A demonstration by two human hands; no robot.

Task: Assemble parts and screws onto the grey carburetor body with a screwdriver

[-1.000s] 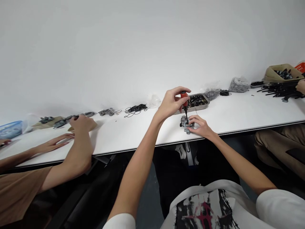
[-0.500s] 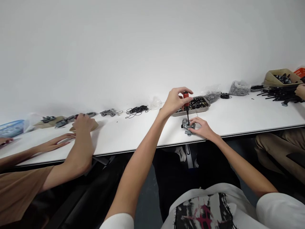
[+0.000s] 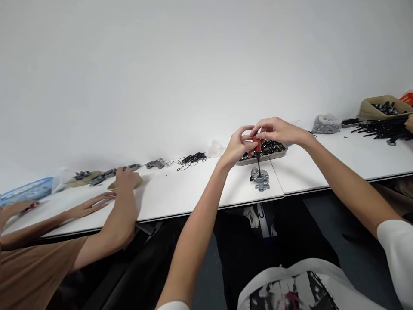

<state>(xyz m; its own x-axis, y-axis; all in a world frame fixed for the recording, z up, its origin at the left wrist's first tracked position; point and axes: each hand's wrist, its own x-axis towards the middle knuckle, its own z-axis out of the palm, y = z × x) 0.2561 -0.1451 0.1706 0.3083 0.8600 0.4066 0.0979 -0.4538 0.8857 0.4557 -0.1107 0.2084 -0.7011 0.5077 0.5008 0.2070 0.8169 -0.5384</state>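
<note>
shirt: white, short-sleeved | print: black brush-stroke graphic with red marks across the chest | sleeves: white, ending above the elbow on both arms | forearms: bare | hands: bare, no gloves, no watch showing

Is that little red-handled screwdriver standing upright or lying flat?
Upright. The screwdriver stands nearly vertical, its tip down in the grey metal part on the table, with both the left hand and right hand at its handle.

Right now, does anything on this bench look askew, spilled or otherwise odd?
One small thing: the grey metal part stands unheld on the white table, near its front edge, while both the left hand and the right hand grip the red-handled screwdriver. Loose black rings lie scattered near the wall.
</note>
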